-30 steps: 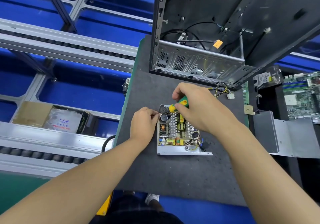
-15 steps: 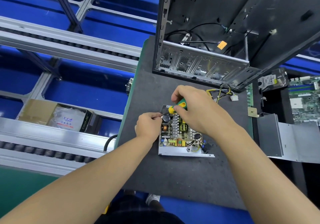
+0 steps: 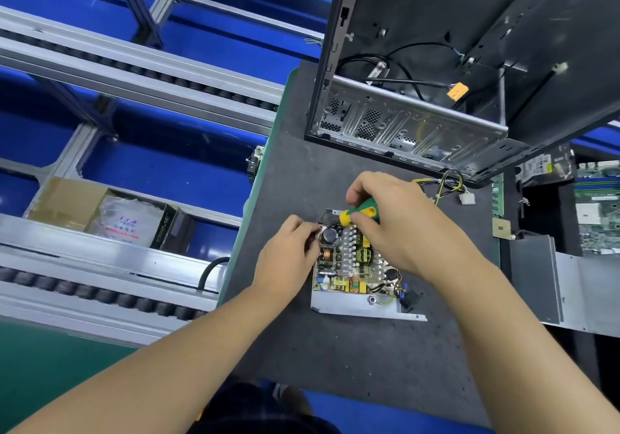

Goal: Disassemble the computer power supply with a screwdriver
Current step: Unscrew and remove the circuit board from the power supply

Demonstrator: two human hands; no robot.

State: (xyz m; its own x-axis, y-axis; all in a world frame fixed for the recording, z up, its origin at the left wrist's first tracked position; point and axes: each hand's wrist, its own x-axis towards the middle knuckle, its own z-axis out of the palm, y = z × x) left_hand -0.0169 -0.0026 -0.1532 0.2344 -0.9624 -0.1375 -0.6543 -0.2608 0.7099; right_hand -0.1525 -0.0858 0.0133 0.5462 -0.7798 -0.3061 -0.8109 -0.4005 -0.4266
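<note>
Power supply [image 3: 355, 266] lies cover off on the grey mat [image 3: 335, 349], just in front of the empty computer case [image 3: 419, 125], circuit board and heat-sink fins exposed. Right hand [image 3: 399, 225] is wrapped around the green-and-yellow screwdriver [image 3: 360, 214], fingers curled tight on the handle, shaft aimed down toward the far-left corner of the board; the tip is hidden behind the large capacitor. Left hand [image 3: 288, 255] rests against the unit's left edge, fingertips pinched at that same far corner, whether on a screw or on the casing lip I cannot tell. Likely step: backing out a board-mounting screw. Risks from here: the driver could cam out of the screw head and gouge the board or jab the left fingertips, which sit very close. A loosened screw could drop among the components. The unit could skid if the left hand's bracing eases.
</note>
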